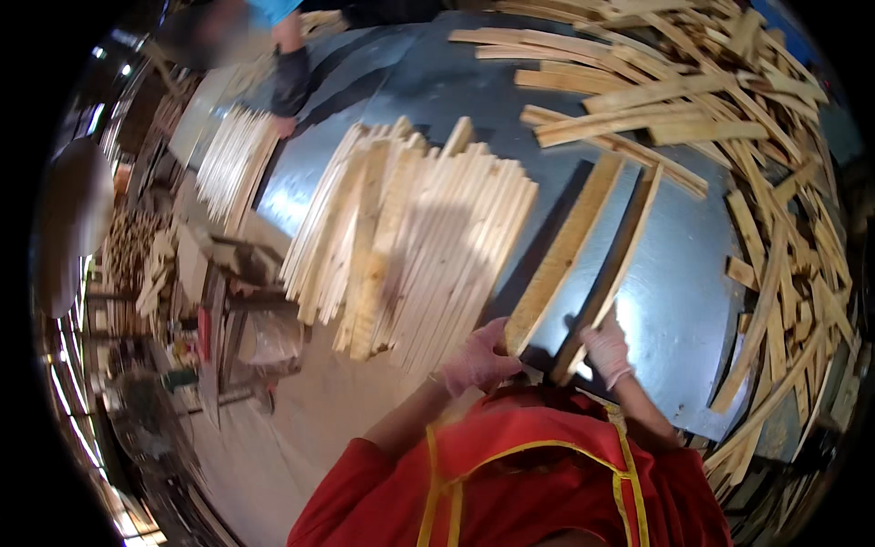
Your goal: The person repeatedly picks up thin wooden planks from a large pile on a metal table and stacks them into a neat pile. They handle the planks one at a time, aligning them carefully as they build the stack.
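At the table [679, 301], left fingers [495, 337] and right fingers [606, 343] clasp long, narrow, brown slats [567, 246]

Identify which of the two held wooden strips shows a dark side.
The right strip, in the right hand: its side is dark beside a thin lit edge, while the left strip, in the left hand, shows a yellowish face.

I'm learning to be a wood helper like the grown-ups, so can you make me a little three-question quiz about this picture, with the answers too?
1. True or false: the jumbled wood lies to the right of the stack of sticks.
2. Which colour edges the red garment? A) blue B) yellow C) green
3. How many long strips do the left hand and right hand hold altogether?

Key: 1. True. 2. B. 3. Two, one in each hand.
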`<state>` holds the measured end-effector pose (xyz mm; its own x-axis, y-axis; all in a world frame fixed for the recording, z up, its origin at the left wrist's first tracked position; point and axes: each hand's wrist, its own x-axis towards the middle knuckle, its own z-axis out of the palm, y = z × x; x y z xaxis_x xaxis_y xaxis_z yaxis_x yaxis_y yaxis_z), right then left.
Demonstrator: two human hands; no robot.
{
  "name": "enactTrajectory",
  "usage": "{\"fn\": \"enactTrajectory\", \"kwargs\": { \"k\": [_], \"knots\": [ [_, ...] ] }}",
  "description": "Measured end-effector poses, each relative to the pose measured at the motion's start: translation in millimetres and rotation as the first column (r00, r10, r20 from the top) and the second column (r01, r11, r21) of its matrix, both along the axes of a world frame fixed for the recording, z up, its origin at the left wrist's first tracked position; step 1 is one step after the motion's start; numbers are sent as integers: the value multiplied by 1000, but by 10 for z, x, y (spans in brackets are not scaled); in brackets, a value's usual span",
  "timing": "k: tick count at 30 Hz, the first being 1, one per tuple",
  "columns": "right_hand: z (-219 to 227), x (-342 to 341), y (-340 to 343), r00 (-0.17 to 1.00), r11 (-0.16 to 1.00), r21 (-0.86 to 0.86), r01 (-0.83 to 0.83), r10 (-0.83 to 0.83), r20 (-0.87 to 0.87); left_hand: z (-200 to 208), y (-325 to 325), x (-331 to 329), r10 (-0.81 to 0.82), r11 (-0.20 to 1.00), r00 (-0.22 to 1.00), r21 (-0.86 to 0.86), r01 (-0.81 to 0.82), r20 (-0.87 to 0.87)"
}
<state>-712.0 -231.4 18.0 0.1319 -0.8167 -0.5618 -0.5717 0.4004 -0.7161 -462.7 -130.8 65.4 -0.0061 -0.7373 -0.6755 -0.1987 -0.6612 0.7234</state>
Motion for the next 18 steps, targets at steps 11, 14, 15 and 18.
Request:
{"fn": "enactTrajectory", "kwargs": {
  "k": [11, 14, 15, 18],
  "knots": [
    [-214, 1210, 323, 778, 781, 21, -624, 619, 113, -383, 1076, 1654, 345, 930, 381, -368, -14, 858],
    [-140, 748, 249, 899, 907, -18, -421, 420, 122, -316, 1168, 1826, 220, 959, 181, -247, 142, 959],
    [14, 543, 141, 919, 925, -12, -381, 380, 104, -381, 1191, 1832, 234, 953, 166, -260, 154, 958],
    [-164, -438, -169, 968, 864, -499, -71, -61, -243, -562, 963, 1525, 409, 798, 181, -447, 403, 894]
  ]
}}
